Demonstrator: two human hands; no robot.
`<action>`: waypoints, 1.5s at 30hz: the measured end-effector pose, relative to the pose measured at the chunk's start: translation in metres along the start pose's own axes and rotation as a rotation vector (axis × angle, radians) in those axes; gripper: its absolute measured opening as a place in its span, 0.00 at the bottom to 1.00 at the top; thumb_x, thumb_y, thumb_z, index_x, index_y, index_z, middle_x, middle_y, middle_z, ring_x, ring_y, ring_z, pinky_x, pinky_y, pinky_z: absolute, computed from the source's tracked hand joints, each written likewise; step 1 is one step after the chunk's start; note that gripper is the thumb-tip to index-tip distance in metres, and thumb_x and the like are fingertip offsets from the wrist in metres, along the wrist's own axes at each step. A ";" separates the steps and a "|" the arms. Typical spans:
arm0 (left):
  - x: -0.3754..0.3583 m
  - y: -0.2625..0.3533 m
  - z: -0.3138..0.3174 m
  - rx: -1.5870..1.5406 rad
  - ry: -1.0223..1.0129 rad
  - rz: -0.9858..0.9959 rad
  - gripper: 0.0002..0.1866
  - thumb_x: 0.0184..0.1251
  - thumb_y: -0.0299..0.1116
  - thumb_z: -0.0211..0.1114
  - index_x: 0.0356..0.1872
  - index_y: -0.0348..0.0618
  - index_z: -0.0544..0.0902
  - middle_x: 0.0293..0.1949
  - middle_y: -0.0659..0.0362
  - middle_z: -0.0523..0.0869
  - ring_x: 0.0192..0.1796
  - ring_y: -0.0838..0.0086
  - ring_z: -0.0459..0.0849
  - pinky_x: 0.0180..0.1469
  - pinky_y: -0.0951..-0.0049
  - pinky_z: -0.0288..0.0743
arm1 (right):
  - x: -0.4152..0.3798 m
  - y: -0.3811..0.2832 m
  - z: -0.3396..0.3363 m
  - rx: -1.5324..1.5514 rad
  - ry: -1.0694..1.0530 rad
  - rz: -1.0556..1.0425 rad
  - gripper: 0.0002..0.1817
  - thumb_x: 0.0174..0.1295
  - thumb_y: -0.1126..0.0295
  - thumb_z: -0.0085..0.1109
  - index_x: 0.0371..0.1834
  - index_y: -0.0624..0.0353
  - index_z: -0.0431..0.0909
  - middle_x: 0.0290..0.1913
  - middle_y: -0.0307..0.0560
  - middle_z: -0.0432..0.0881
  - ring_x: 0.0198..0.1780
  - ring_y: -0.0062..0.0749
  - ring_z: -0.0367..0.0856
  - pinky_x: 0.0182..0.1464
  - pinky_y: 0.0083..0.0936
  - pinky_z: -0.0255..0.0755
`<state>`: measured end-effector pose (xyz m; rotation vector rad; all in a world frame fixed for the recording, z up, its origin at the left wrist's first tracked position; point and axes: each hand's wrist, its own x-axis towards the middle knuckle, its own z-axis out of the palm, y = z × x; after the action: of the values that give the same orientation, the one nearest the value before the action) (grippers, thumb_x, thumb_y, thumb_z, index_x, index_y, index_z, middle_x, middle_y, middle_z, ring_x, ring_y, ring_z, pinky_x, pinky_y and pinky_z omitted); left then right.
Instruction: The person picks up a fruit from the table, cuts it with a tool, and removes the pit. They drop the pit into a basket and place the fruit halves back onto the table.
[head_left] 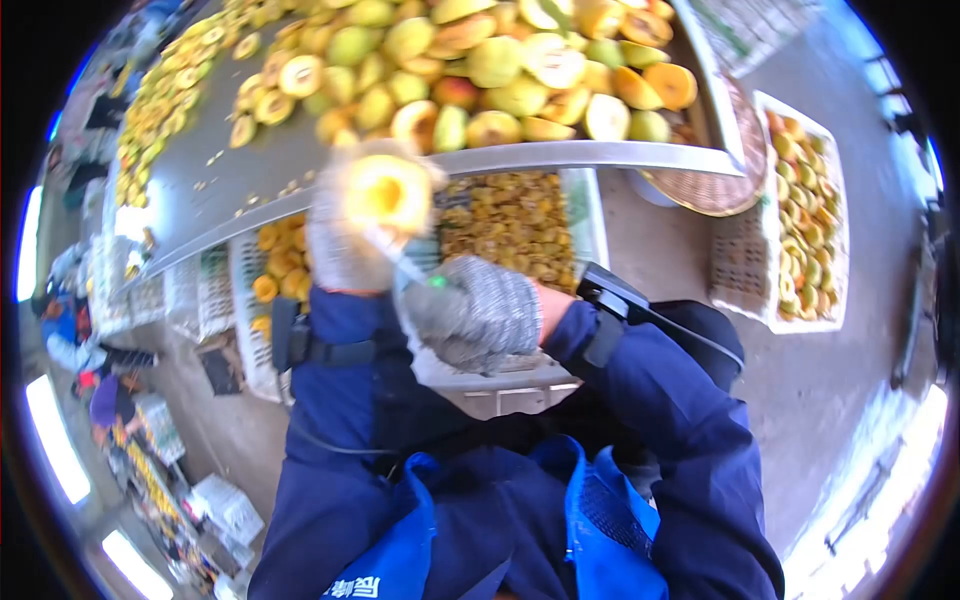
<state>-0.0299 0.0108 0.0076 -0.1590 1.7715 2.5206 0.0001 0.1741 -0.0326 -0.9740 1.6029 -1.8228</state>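
Just by the near edge of the metal desk [600, 155], the left hand [340, 240] has its grip curled about a fruit half [386, 195], cut face showing. The right hand's [475, 310] grip is wrapped firmly round a slim tool [397, 258]; its tip is blurred, perhaps touching the fruit. The step looks like working the centre, which calls for steady support and light tool control.
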 end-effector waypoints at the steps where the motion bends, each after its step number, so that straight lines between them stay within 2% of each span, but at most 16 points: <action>1: 0.003 0.002 -0.003 -0.043 0.056 0.016 0.31 0.80 0.53 0.38 0.46 0.33 0.81 0.37 0.46 0.87 0.26 0.70 0.81 0.27 0.76 0.77 | -0.004 -0.028 -0.008 0.230 -0.134 0.514 0.21 0.68 0.51 0.57 0.31 0.59 0.81 0.21 0.44 0.79 0.27 0.34 0.81 0.30 0.35 0.72; 4: 0.003 0.013 -0.015 -0.084 0.131 0.039 0.32 0.77 0.54 0.40 0.46 0.33 0.82 0.36 0.41 0.87 0.23 0.63 0.82 0.22 0.72 0.75 | -0.025 -0.024 -0.016 -0.232 -0.214 0.348 0.24 0.64 0.48 0.58 0.37 0.61 0.86 0.32 0.61 0.86 0.36 0.56 0.85 0.42 0.44 0.76; 6: 0.001 0.017 -0.013 -0.032 0.192 0.076 0.31 0.77 0.53 0.40 0.46 0.34 0.82 0.35 0.41 0.87 0.22 0.62 0.82 0.21 0.72 0.73 | -0.022 -0.016 -0.015 -0.655 -0.251 0.616 0.22 0.65 0.48 0.60 0.36 0.59 0.86 0.30 0.61 0.85 0.36 0.58 0.84 0.41 0.48 0.76; 10: -0.004 0.026 -0.019 -0.145 0.139 0.021 0.29 0.77 0.53 0.42 0.44 0.35 0.82 0.35 0.43 0.88 0.25 0.64 0.83 0.24 0.74 0.73 | -0.021 -0.036 -0.022 -0.555 -0.109 0.574 0.21 0.66 0.49 0.60 0.33 0.59 0.84 0.27 0.59 0.83 0.32 0.57 0.84 0.38 0.48 0.76; 12: -0.016 0.038 -0.012 0.910 0.111 0.461 0.23 0.75 0.49 0.52 0.43 0.36 0.82 0.36 0.47 0.89 0.29 0.66 0.85 0.29 0.76 0.77 | -0.025 -0.035 -0.022 -0.495 -0.048 0.480 0.22 0.67 0.48 0.59 0.33 0.59 0.84 0.26 0.59 0.83 0.30 0.58 0.83 0.37 0.48 0.76; 15: -0.027 0.081 -0.100 1.372 -0.214 0.187 0.15 0.68 0.39 0.61 0.45 0.39 0.85 0.40 0.54 0.90 0.44 0.68 0.88 0.48 0.69 0.81 | -0.025 -0.034 -0.018 -0.775 0.042 0.436 0.18 0.63 0.55 0.66 0.29 0.61 0.81 0.21 0.58 0.79 0.24 0.55 0.79 0.30 0.45 0.72; 17: -0.028 0.092 -0.131 1.848 0.082 0.138 0.14 0.62 0.36 0.66 0.47 0.45 0.86 0.45 0.52 0.89 0.47 0.62 0.88 0.53 0.65 0.80 | -0.024 -0.034 -0.019 -0.680 0.043 0.443 0.19 0.64 0.55 0.66 0.29 0.61 0.81 0.21 0.58 0.79 0.24 0.56 0.79 0.30 0.45 0.72; 19: 0.004 0.100 -0.146 1.614 0.323 0.065 0.18 0.62 0.41 0.66 0.50 0.45 0.86 0.47 0.50 0.89 0.51 0.60 0.88 0.56 0.64 0.79 | -0.020 -0.035 -0.016 -0.631 0.014 0.438 0.19 0.64 0.54 0.65 0.29 0.61 0.81 0.21 0.58 0.79 0.24 0.56 0.80 0.30 0.45 0.73; 23: 0.085 0.052 -0.136 1.626 0.167 0.032 0.28 0.60 0.42 0.68 0.62 0.49 0.78 0.56 0.46 0.84 0.57 0.55 0.84 0.62 0.62 0.76 | -0.016 -0.031 -0.014 -0.618 -0.008 0.519 0.23 0.65 0.48 0.60 0.30 0.59 0.84 0.25 0.60 0.82 0.31 0.59 0.82 0.37 0.50 0.75; 25: 0.116 0.011 -0.159 1.861 0.049 0.533 0.26 0.60 0.37 0.69 0.62 0.50 0.78 0.56 0.48 0.84 0.56 0.58 0.84 0.61 0.65 0.76 | -0.016 -0.029 -0.012 -0.649 -0.023 0.528 0.23 0.66 0.48 0.59 0.31 0.59 0.83 0.26 0.60 0.83 0.31 0.59 0.82 0.38 0.50 0.75; 32: 0.096 0.028 -0.148 1.507 0.140 0.055 0.24 0.56 0.40 0.68 0.55 0.50 0.80 0.53 0.48 0.85 0.56 0.51 0.82 0.59 0.58 0.76 | -0.017 -0.032 -0.011 -0.550 0.032 0.503 0.22 0.65 0.49 0.61 0.31 0.60 0.81 0.25 0.61 0.82 0.31 0.60 0.82 0.37 0.49 0.75; 35: 0.095 0.030 -0.150 1.627 0.131 0.071 0.24 0.57 0.41 0.68 0.54 0.46 0.79 0.52 0.47 0.85 0.57 0.50 0.82 0.60 0.58 0.75 | -0.017 -0.024 -0.006 -0.535 0.084 0.444 0.22 0.65 0.50 0.62 0.30 0.62 0.81 0.25 0.62 0.81 0.31 0.61 0.82 0.36 0.49 0.75; 37: 0.097 0.028 -0.158 1.740 0.168 0.224 0.22 0.58 0.40 0.67 0.53 0.46 0.79 0.45 0.48 0.87 0.47 0.55 0.86 0.47 0.60 0.81 | -0.015 -0.030 -0.004 -0.514 0.088 0.462 0.22 0.65 0.51 0.63 0.32 0.64 0.81 0.24 0.62 0.82 0.30 0.59 0.82 0.34 0.46 0.75; 39: 0.099 0.034 -0.157 0.460 0.409 -0.180 0.19 0.61 0.37 0.61 0.53 0.43 0.78 0.40 0.50 0.85 0.31 0.66 0.81 0.28 0.69 0.76 | -0.015 -0.029 -0.003 -0.255 0.170 0.474 0.21 0.67 0.53 0.62 0.35 0.65 0.81 0.24 0.60 0.82 0.29 0.55 0.83 0.33 0.43 0.75; 40: 0.071 0.054 -0.125 0.062 0.234 -0.091 0.19 0.64 0.41 0.53 0.51 0.42 0.78 0.36 0.49 0.83 0.23 0.72 0.73 0.19 0.77 0.63 | -0.015 -0.033 -0.005 -0.200 0.183 0.459 0.20 0.68 0.56 0.62 0.38 0.66 0.81 0.25 0.59 0.82 0.29 0.52 0.83 0.33 0.41 0.74; 45: 0.001 0.048 -0.035 -0.330 -0.008 -0.138 0.26 0.59 0.46 0.47 0.49 0.38 0.79 0.36 0.42 0.81 0.22 0.70 0.75 0.18 0.77 0.63 | -0.009 -0.038 0.000 -0.204 0.279 0.399 0.19 0.69 0.56 0.61 0.39 0.66 0.80 0.27 0.60 0.83 0.31 0.56 0.83 0.33 0.43 0.74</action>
<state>-0.0345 -0.0381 0.0405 -0.2738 1.2797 2.6844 0.0082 0.1875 0.0036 -0.4426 2.0145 -1.5878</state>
